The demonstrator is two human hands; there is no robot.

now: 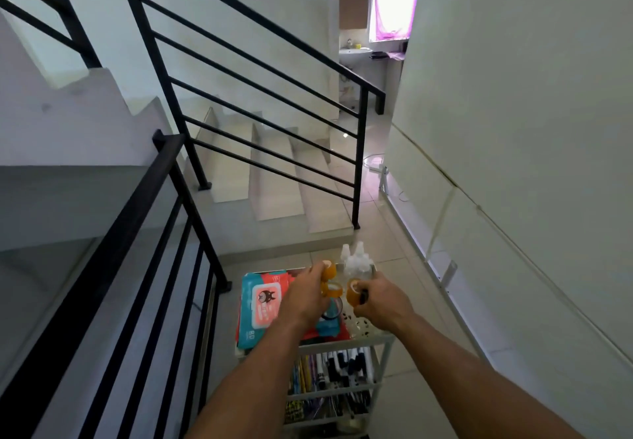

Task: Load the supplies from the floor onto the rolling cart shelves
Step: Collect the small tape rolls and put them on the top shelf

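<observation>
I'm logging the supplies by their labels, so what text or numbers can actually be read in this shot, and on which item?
"80" on the near corner of the wet wipes pack on the cart's top shelf.
The red label on that pack, around a black cartoon figure: print too blurred to read.
Markers and pens on the shelf below: markings too small to read.
Tape rolls in the left hand and right hand: no print visible.

Two bare forearms, no sleeves, left hand (306,296) and right hand (381,301) ungloved.

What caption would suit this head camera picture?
Both hands, left and right, hold tape rolls over the cart's top shelf.
</observation>
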